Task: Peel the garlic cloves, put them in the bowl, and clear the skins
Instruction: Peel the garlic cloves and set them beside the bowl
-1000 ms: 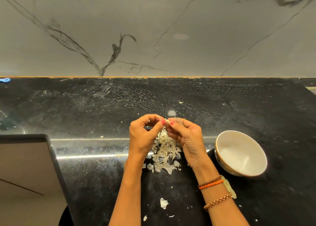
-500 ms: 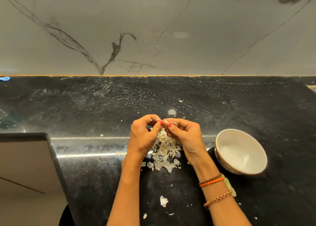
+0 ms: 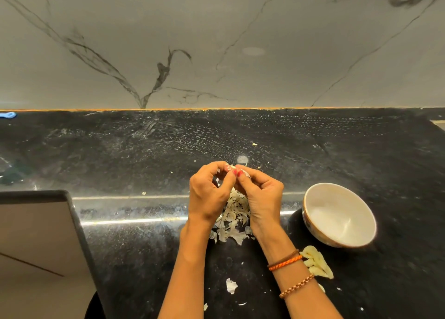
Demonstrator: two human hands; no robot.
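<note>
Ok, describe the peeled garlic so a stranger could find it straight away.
Start at the black counter and find the white bowl near its front edge, right of the hands. The peeled garlic lies on the counter just in front of that bowl, beside the right wrist with its bracelets. It is plump, smooth and pale yellow, unlike the thin, papery skins heaped under the hands.

Clove (image 3: 233, 168) mostly hidden btwn hands' fingertips (image 3: 234, 173); skin pile (image 3: 234, 216) partly behind wrists.
</note>
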